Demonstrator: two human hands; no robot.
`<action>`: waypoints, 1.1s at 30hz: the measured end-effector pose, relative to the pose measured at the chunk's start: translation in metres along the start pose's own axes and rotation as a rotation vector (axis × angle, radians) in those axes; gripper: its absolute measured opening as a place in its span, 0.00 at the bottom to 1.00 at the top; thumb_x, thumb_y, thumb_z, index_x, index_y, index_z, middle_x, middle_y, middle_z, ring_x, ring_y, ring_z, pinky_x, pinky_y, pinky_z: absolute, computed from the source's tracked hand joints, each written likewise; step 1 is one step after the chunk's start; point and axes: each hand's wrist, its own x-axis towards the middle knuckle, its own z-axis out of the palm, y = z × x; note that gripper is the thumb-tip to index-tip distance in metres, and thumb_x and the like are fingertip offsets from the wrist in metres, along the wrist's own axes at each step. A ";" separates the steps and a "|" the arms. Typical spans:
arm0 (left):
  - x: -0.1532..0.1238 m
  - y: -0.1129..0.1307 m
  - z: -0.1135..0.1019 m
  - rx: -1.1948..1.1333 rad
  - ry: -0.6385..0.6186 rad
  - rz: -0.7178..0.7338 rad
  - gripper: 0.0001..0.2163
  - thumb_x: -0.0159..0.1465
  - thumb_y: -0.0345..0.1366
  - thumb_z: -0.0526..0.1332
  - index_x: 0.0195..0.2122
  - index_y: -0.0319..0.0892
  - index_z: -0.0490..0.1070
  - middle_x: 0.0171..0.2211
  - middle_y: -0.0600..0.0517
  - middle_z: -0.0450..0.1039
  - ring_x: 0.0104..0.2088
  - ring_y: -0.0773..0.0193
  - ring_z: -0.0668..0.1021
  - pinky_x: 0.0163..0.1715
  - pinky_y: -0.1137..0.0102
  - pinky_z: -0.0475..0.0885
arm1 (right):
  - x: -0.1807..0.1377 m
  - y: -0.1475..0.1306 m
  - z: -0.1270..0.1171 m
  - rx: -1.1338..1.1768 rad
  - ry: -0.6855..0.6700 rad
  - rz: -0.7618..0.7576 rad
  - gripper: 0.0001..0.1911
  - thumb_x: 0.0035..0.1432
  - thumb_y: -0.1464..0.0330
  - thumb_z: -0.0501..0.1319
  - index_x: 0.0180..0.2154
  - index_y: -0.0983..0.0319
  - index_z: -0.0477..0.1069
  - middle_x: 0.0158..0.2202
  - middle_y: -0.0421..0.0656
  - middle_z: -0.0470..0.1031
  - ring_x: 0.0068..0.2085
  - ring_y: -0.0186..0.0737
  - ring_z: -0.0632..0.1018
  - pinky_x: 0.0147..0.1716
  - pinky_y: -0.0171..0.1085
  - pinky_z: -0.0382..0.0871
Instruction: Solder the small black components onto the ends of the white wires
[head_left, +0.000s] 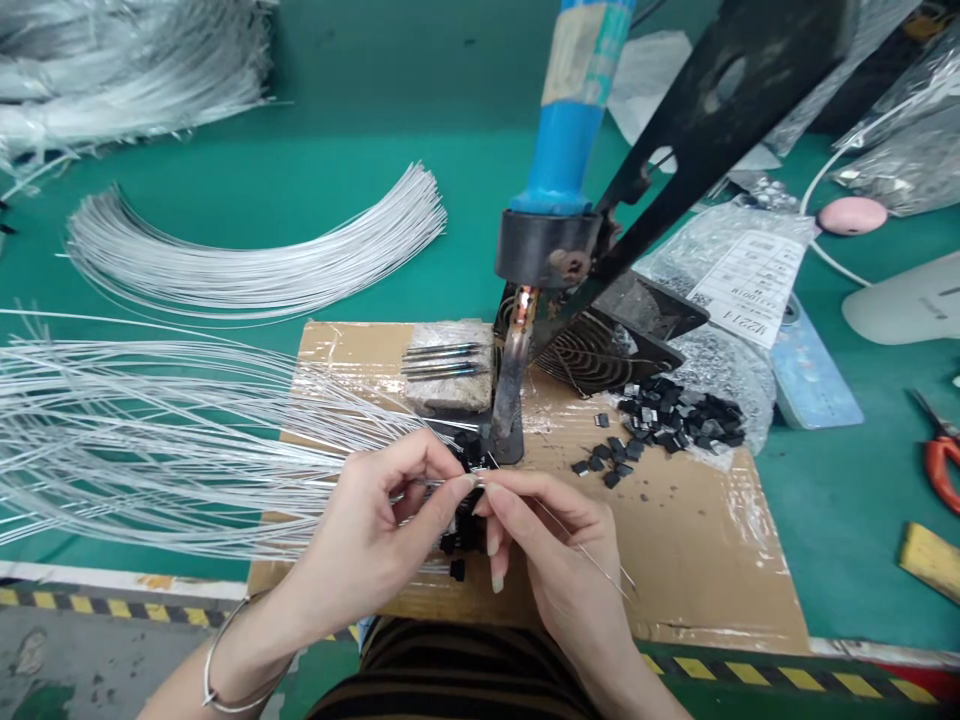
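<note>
My left hand (394, 510) is closed in a pinch, thumb against index finger, around what looks like the end of a thin white wire. Its fingertips meet those of my right hand (559, 535), which also pinches; a thin silvery wire (609, 575) trails from it across the palm. What lies between the touching fingertips is too small to make out. Just beneath both hands are small black connectors (469, 530) on the ends of a fan of white wires (300, 430) coming from the left. A blue-handled soldering iron (562, 150) points downward right behind my fingers.
A black metal arm (705, 130) holds the iron. Cardboard (675, 560) covers the work spot, with a pile of loose black connectors (682, 415), a small fan (600, 345) and metal tips (442, 360). Another wire bundle (262, 265) lies behind; red-handled pliers (943, 465) lie right.
</note>
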 end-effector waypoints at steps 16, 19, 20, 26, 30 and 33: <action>-0.001 0.001 0.002 0.054 -0.026 0.000 0.11 0.70 0.40 0.61 0.31 0.43 0.73 0.22 0.55 0.69 0.23 0.65 0.66 0.23 0.68 0.55 | 0.004 -0.006 -0.001 0.072 0.028 0.100 0.10 0.57 0.59 0.79 0.32 0.59 0.88 0.23 0.40 0.80 0.16 0.28 0.74 0.12 0.23 0.70; 0.000 0.001 0.001 0.053 -0.033 -0.001 0.10 0.69 0.40 0.62 0.31 0.42 0.74 0.22 0.55 0.68 0.22 0.66 0.65 0.22 0.69 0.55 | 0.006 -0.009 0.000 0.070 0.029 0.113 0.13 0.56 0.58 0.79 0.30 0.61 0.87 0.22 0.41 0.80 0.16 0.29 0.73 0.11 0.25 0.70; 0.000 0.002 0.000 0.051 -0.034 -0.002 0.10 0.69 0.39 0.62 0.31 0.42 0.74 0.22 0.55 0.68 0.22 0.66 0.65 0.22 0.69 0.55 | 0.006 -0.009 0.000 0.070 0.028 0.117 0.13 0.55 0.58 0.79 0.30 0.61 0.86 0.22 0.41 0.80 0.16 0.29 0.72 0.11 0.26 0.70; 0.000 0.000 0.001 0.039 -0.019 -0.014 0.10 0.69 0.39 0.62 0.31 0.43 0.73 0.21 0.56 0.67 0.22 0.66 0.64 0.23 0.69 0.55 | 0.005 -0.008 -0.002 0.087 0.016 0.127 0.10 0.57 0.60 0.78 0.32 0.60 0.88 0.23 0.40 0.81 0.16 0.30 0.75 0.13 0.26 0.73; -0.001 -0.002 0.004 0.037 0.011 0.003 0.09 0.69 0.39 0.62 0.32 0.43 0.73 0.21 0.56 0.67 0.22 0.66 0.64 0.23 0.69 0.55 | 0.004 -0.007 0.000 0.103 0.023 0.116 0.10 0.58 0.59 0.78 0.33 0.59 0.88 0.23 0.40 0.81 0.17 0.30 0.76 0.13 0.26 0.74; -0.002 -0.001 0.005 0.051 0.028 0.030 0.10 0.70 0.38 0.62 0.32 0.43 0.74 0.22 0.56 0.67 0.22 0.66 0.65 0.23 0.69 0.57 | 0.004 -0.007 0.002 0.105 0.030 0.109 0.11 0.57 0.59 0.78 0.33 0.59 0.88 0.23 0.40 0.81 0.17 0.30 0.74 0.13 0.27 0.73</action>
